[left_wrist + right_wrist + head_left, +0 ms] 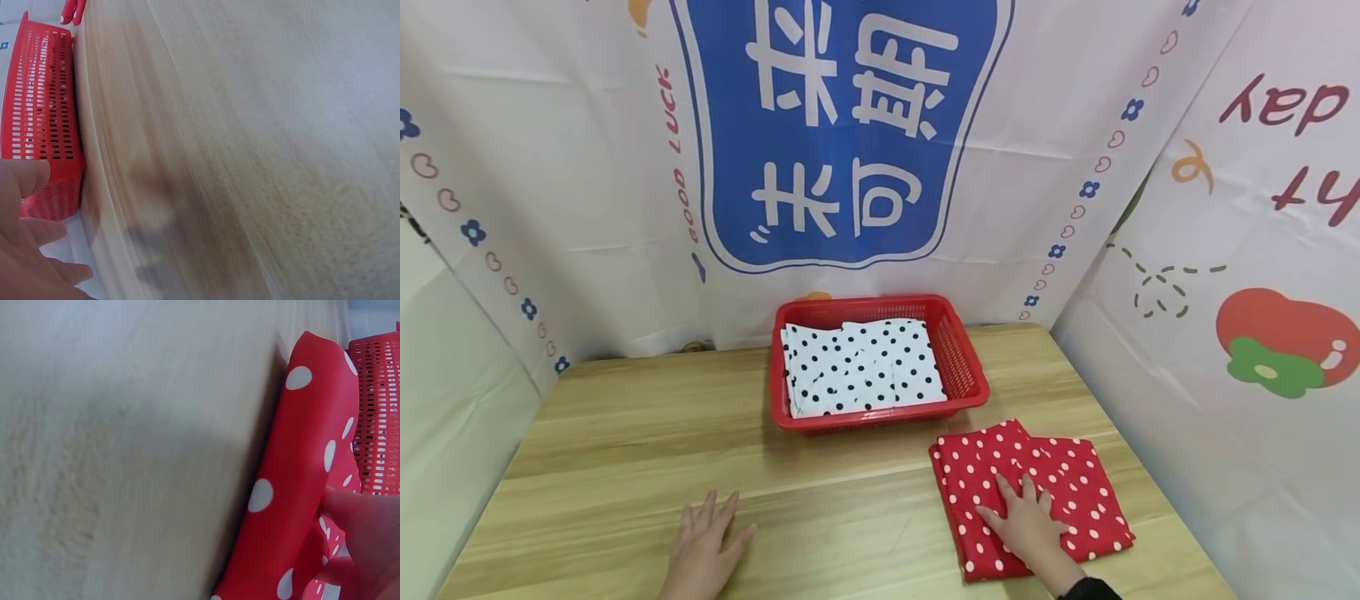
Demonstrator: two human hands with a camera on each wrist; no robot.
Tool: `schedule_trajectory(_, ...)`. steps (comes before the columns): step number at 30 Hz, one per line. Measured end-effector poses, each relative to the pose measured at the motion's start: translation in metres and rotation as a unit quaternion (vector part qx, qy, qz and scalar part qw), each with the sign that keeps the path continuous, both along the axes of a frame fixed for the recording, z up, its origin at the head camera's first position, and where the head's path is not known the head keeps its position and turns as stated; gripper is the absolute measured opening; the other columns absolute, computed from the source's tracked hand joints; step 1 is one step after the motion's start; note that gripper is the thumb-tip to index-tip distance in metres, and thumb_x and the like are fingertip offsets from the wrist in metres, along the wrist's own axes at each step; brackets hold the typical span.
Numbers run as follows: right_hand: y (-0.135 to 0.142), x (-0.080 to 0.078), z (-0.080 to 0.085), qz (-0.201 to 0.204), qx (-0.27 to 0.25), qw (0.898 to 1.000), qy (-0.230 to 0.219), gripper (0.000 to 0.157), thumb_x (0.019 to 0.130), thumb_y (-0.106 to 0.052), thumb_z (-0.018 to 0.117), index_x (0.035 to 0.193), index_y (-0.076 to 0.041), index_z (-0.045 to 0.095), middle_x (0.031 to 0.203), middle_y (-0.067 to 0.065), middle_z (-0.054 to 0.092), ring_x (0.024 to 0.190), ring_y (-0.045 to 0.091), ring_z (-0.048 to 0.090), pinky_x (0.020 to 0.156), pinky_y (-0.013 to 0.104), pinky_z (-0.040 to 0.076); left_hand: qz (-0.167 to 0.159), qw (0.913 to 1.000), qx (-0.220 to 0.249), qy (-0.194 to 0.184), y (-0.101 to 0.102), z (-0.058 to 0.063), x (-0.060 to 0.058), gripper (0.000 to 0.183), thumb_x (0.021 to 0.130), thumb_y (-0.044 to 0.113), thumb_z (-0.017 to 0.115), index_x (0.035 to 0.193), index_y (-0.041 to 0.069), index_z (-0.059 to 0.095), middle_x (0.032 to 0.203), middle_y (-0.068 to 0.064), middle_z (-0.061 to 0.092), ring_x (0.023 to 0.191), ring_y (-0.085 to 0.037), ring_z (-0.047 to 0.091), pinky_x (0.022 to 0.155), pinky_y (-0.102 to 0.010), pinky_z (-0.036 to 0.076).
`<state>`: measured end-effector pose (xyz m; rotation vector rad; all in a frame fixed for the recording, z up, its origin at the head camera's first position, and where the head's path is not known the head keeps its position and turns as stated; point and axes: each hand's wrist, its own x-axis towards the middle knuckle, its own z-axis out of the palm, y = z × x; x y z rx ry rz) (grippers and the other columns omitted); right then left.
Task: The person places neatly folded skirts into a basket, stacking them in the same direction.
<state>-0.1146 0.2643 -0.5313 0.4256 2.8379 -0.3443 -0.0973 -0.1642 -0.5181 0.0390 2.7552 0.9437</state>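
Note:
A folded red cloth with white dots (1075, 492) lies on the right side of the table, and my right hand (1028, 523) rests on it with spread fingers. The right wrist view shows the thick folded edge of this red cloth (294, 456) beside the thumb. On the left my left hand (703, 546) is held over the wooden tabletop, fingers spread, holding nothing. A red plastic basket (958, 358) stands at the back middle with a folded white cloth with black dots (865, 367) inside.
The wooden table (625, 450) ends at a white printed curtain (602, 208) behind it. Another printed sheet (1247, 467) hangs along the right side. The basket's slotted wall (44, 100) appears beyond the left fingers.

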Motion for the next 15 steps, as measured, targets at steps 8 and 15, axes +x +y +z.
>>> schedule_trajectory(8, -0.02, 0.004, -0.006, 0.017, 0.022, 1.0, 0.001, 0.078, 0.078, -0.05, 0.074, 0.141, -0.012, 0.051, 0.139, 0.031, 0.037, 0.12, 0.057, 0.033, 0.082, 0.079, 0.037, 0.006, 1.0, -0.004, -0.005, -0.002, -0.002, 0.002, 0.069, 0.098, 0.038, 0.054, 0.145, -0.007, 0.032, 0.149, -0.039, 0.01, 0.13, -0.068, 0.0, 0.098, -0.077, 0.006)
schedule_trajectory(15, -0.051, 0.009, -0.004, 0.045, 0.036, 0.998, 0.02, 0.078, 0.073, -0.053, 0.077, 0.137, -0.015, 0.056, 0.132, 0.026, 0.045, 0.11, 0.048, 0.042, 0.078, 0.072, 0.046, 0.005, 1.0, -0.002, -0.005, -0.001, -0.002, 0.003, 0.068, 0.098, 0.037, 0.054, 0.145, -0.008, 0.033, 0.148, -0.041, 0.011, 0.13, -0.069, 0.0, 0.096, -0.079, 0.007)
